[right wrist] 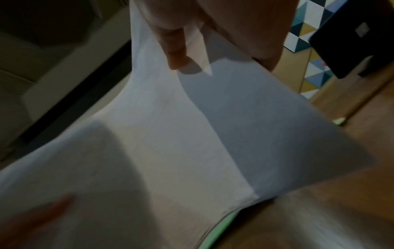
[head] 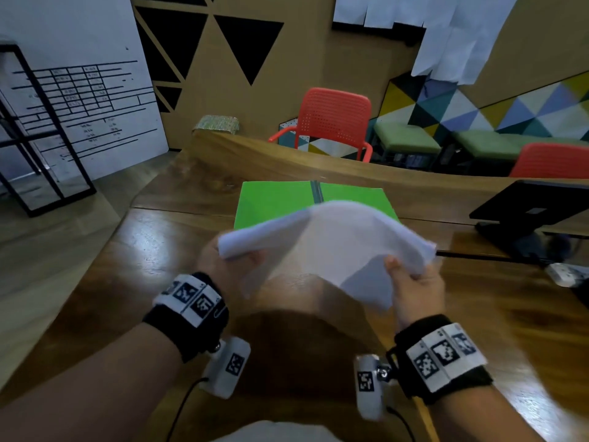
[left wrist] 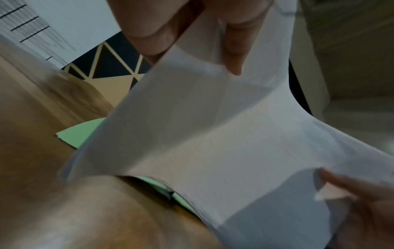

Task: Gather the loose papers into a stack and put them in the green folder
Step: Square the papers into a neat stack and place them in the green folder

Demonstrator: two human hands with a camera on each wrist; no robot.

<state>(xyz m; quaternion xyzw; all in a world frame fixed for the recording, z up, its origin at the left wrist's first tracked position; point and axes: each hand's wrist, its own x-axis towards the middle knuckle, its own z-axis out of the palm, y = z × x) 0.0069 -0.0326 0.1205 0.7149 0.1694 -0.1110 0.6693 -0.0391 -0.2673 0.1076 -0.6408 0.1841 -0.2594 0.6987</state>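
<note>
A stack of white papers [head: 331, 244] arches upward in the air above the wooden table [head: 134, 272], held at both ends. My left hand [head: 231, 264] grips its left edge and my right hand [head: 411, 282] pinches its right corner. The green folder [head: 274, 202] lies open and flat on the table just beyond the papers, its dark spine [head: 316, 190] running down the middle. The left wrist view shows the paper stack [left wrist: 213, 134] bowed over a strip of the green folder [left wrist: 83, 133]. Seen from the right wrist, the papers [right wrist: 170, 134] hang from my fingers [right wrist: 175, 48].
A black laptop [head: 535, 212] stands at the table's right side with a dark cable and a small white device [head: 565, 274] beside it. Red chairs [head: 333, 122] and green benches [head: 408, 138] sit past the far table edge. A black metal rack [head: 41, 138] stands at left.
</note>
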